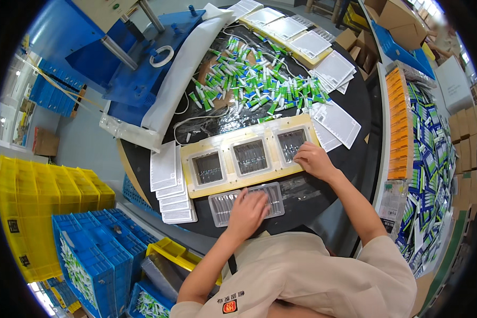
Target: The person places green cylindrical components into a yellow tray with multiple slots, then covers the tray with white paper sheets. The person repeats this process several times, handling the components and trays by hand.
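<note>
While the yellow three-opening frame (225, 187) lies across the dark surface (351, 165) in front of you, clear blister inserts (250, 157) sit in its openings, probably because the cut-outs keep them lined up in a row. A loose, ribbed blister tray (222, 208) rests just on your side of the frame, presumably for easy reach. A fanned stack of white cards (163, 169) stands beside the frame's left end, and more white sheets (340, 124) lie off its far right corner; the fanning likely makes single ones easier to lift. Beyond the frame, green-and-white tubes (265, 79) are heaped loosely, perhaps so you can pick from any side of the pile.

Your left hand (247, 213) is over the loose tray, its fingers slightly bent and blurred, so I cannot tell whether they grip it or merely touch it. Your right hand (316, 160) is at the frame's right opening, fingers curled toward the thumb and only partly closed; whether anything small is pinched there cannot be told.
</note>
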The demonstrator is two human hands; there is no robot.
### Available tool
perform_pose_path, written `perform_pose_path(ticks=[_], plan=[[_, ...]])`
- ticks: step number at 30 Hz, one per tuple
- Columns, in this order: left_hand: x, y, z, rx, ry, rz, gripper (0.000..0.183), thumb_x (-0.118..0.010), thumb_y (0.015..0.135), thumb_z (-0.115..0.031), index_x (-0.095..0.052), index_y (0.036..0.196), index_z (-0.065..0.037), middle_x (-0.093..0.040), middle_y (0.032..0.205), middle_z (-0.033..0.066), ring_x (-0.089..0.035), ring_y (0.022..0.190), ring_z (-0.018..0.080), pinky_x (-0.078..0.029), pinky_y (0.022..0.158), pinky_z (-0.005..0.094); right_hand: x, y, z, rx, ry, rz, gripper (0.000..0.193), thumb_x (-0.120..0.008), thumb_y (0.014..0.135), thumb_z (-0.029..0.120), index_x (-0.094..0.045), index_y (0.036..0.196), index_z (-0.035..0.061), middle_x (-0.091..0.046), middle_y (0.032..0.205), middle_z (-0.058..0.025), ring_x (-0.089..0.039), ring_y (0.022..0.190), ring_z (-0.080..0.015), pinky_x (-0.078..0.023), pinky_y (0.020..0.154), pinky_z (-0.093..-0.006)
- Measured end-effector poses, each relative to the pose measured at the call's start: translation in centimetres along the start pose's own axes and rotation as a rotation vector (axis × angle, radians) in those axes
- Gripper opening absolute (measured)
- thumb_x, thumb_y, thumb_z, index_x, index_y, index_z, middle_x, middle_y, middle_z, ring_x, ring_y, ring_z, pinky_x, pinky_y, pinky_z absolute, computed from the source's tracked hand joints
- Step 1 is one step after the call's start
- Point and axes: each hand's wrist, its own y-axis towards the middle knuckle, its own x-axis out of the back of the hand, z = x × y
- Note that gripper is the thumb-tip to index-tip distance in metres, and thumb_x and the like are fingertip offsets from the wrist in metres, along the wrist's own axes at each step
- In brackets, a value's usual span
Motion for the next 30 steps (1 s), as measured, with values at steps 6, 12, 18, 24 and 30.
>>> perform_pose_path(ticks=[6,12,18,24,30], plan=[[-1.9,-3.2,-2.1,-0.078,-0.060,0.151,0.026,-0.074,0.088,-0.017,-0.067,0.112,-0.007,-0.067,0.113,0.0070,-0.064,0.108,0.0235,-0.045,0.107,0.0458,1.2,2.4,-2.7,-0.182,0.198,0.309,0.014,-0.083,0.069,0.012,-0.076,0.073,0.0003,-0.071,0.072,-0.0111,-0.070,0.068,-0.0263,-0.055,0.065,-0.0347],[-3.0,-3.7,-1.9,-0.061,-0.091,0.155,0.029,-0.074,0.088,-0.017,-0.067,0.114,-0.006,-0.066,0.116,0.0075,-0.063,0.110,0.0261,-0.045,0.107,0.0451,2.0,6.0,-4.6,-0.280,0.242,0.687,0.026,-0.091,0.067,0.010,-0.080,0.089,0.0002,-0.075,0.075,-0.0088,-0.069,0.065,-0.0139,-0.054,0.060,-0.0288],[-2.7,-3.7,-2.0,-0.042,-0.118,0.140,0.030,-0.075,0.088,-0.017,-0.068,0.115,-0.007,-0.067,0.119,0.0078,-0.064,0.111,0.0284,-0.046,0.106,0.0448,1.6,6.4,-5.3,-0.260,0.330,0.759,0.015,-0.082,0.080,0.009,-0.079,0.092,0.0010,-0.074,0.080,-0.0073,-0.068,0.070,-0.0162,-0.053,0.062,-0.0303],[-5.1,2.9,-3.7,-0.169,0.175,0.003,0.053,-0.071,0.091,-0.027,-0.056,0.137,-0.004,-0.054,0.145,0.0116,-0.051,0.134,0.0263,-0.036,0.116,0.0446,0.3,1.8,-3.4,0.052,0.049,0.286,0.009,-0.067,0.087,0.008,-0.068,0.091,0.0007,-0.069,0.084,-0.0131,-0.067,0.079,-0.0300,-0.053,0.072,-0.0383],[-8.5,8.3,-3.6,-0.109,0.410,0.079,0.068,-0.064,0.095,-0.033,-0.041,0.149,0.001,-0.047,0.152,0.0165,-0.042,0.142,0.0286,-0.030,0.118,0.0482,0.8,2.1,-4.0,-0.169,0.343,0.376,0.012,-0.069,0.087,0.012,-0.071,0.093,0.0014,-0.070,0.088,-0.0145,-0.068,0.083,-0.0321,-0.053,0.077,-0.0405]])
